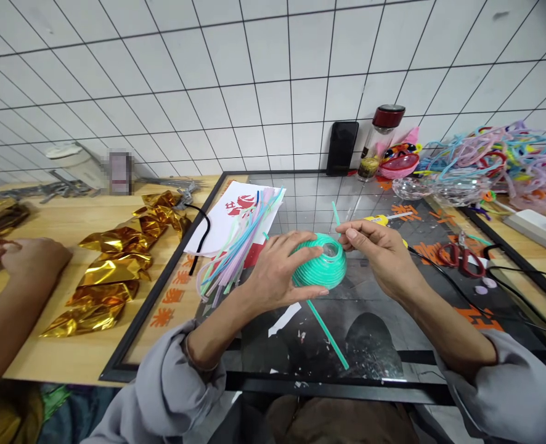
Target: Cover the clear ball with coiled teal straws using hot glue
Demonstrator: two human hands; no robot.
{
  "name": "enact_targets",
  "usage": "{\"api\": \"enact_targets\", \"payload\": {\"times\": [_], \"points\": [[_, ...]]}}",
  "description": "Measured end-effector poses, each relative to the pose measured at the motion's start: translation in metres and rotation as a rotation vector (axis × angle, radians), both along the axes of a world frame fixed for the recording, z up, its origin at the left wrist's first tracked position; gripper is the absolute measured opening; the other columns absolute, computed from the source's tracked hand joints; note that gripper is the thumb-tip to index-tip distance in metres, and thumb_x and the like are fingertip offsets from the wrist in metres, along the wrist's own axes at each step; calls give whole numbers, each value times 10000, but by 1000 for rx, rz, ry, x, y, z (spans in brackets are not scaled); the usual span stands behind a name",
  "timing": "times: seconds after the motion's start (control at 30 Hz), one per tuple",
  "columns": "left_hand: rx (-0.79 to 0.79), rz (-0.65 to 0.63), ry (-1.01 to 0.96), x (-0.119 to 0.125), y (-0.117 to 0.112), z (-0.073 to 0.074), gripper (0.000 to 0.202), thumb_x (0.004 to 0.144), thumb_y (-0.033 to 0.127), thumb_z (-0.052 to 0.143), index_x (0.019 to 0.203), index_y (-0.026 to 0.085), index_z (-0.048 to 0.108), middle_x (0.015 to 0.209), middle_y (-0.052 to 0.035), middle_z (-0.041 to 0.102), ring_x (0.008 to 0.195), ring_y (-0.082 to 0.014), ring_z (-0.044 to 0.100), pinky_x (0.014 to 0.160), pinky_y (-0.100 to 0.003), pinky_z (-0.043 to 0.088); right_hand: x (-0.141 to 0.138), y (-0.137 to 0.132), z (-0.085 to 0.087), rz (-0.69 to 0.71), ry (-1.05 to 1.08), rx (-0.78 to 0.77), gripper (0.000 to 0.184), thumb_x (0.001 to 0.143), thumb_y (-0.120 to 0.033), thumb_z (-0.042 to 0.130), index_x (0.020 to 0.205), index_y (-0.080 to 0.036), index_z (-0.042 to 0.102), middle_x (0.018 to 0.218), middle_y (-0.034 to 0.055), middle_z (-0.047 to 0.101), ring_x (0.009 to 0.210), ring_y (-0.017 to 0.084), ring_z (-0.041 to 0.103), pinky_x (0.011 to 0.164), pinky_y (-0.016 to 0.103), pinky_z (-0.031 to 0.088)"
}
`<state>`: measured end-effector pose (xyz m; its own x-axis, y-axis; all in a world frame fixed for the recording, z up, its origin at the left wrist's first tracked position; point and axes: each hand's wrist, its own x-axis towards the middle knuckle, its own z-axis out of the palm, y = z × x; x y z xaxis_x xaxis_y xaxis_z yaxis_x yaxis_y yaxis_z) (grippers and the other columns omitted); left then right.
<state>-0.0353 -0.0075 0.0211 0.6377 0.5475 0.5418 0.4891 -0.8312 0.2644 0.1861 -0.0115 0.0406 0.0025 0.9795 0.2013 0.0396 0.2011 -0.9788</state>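
Orange Chinese characters (162, 317) run down the left side of the black-framed glass bench (296, 197); the lowest looks like 米, those above too blurred to read surely. On its right side, one orange character (405, 213) appears to be 彩, with others near it unclear. Red print (243, 205) on the white sheet (215, 213) is illegible.

Angling bare left forearm (229, 314) and bare right forearm (444, 320) inward; curving left grip (280, 262) with thumb (317, 291) apart from bent fingers (306, 254); pinching between thumb and index finger (363, 227) with right grip (377, 246).
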Motion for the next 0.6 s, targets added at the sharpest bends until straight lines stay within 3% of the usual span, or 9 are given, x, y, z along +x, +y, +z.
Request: {"api": "enact_targets", "payload": {"times": [0.17,0.4,0.6], "points": [[-22,-22,-45,-2,4,-4,517,854,522,716,1255,222,588,1347,-166,614,1220,-329,603,992,-502,511,4,-1,-5,17,-54,37,289,820,-497,719,882,-216,745,764,19,697,736,172,629,705,332,528],[-143,-50,-72,-6,4,3,522,814,308,753,1281,177,560,1383,-199,580,1297,-329,577,1047,-503,520,15,-6,-7,-74,-536,354,313,998,-451,498,1029,-241,728,1083,78,710,1077,251,617,970,441,442],[-168,-70,-65,-9,6,5,529,807,270,729,1298,214,541,1412,-174,560,1312,-320,567,1071,-516,509,19,-8,-10,-71,-687,356,394,1045,-467,378,1136,-232,680,1186,96,713,1160,272,606,993,474,379]]}}
